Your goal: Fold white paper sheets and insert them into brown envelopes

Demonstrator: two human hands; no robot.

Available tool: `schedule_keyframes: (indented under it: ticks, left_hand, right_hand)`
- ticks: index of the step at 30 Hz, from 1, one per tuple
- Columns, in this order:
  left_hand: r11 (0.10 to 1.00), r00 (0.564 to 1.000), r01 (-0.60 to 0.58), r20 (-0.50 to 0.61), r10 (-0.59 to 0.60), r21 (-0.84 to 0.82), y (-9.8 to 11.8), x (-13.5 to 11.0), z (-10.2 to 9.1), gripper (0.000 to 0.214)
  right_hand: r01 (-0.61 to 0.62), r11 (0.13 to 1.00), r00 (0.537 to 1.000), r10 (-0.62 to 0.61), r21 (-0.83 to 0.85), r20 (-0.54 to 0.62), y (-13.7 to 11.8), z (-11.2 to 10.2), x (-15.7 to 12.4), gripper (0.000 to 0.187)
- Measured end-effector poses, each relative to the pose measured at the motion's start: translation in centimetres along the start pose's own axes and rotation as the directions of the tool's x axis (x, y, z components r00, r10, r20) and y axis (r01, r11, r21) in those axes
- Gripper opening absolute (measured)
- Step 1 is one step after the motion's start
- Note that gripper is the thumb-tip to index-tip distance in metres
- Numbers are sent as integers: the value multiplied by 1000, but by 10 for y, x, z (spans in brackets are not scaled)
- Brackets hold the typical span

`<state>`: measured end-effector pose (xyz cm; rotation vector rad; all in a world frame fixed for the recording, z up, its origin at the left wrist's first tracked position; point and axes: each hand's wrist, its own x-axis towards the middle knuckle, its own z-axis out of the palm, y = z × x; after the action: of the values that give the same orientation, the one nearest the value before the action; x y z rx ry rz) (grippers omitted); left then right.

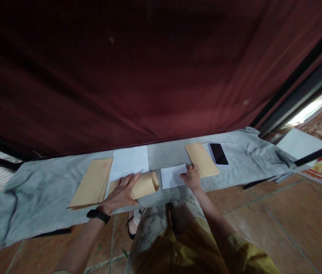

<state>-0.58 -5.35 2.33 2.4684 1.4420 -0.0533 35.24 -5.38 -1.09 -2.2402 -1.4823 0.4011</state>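
My left hand lies flat with spread fingers on a brown paper envelope, whose open end bulges up at the right. Under that envelope and behind it is a white sheet of paper. My right hand grips the right edge of a folded white paper, its thumb on top; the fingertips are partly hidden. Just beside this hand rests a second group of brown envelopes. A stack of brown envelopes sits left of my left hand.
A grey cloth covers the narrow bench. A smartphone lies right of the envelopes. Behind the bench hangs a dark red curtain, with a black metal frame at the right. Brown floor tiles show below.
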Motion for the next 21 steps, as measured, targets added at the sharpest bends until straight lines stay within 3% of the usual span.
schedule_keyframes:
  ticks: [3,6,11,14,18,21]
  left_hand:
    - [1000,1000,-15,-17,15,-5,0,0,0,122]
    - [1000,999,-18,-30,18,-5,1,0,0,121]
    - [1000,1000,-18,-24,18,-6,1,0,0,121]
    - [1000,999,-21,-33,22,6,0,0,1,122]
    - [1000,998,-22,-60,22,12,-1,-1,4,122]
    - [1000,996,-22,-88,23,14,-1,-2,7,122]
  right_hand:
    - [21,972,1000,-22,233,2,8,2,2,19]
    - [27,862,997,-60,506,47,13,3,3,8]
    - [16,562,989,-133,827,71,18,-5,-3,25]
    - [-1,448,994,-95,894,49,19,-15,-12,29]
    - [58,484,998,-45,873,-42,18,-28,-28,25]
    - [136,540,990,-104,831,-95,16,-33,-41,22]
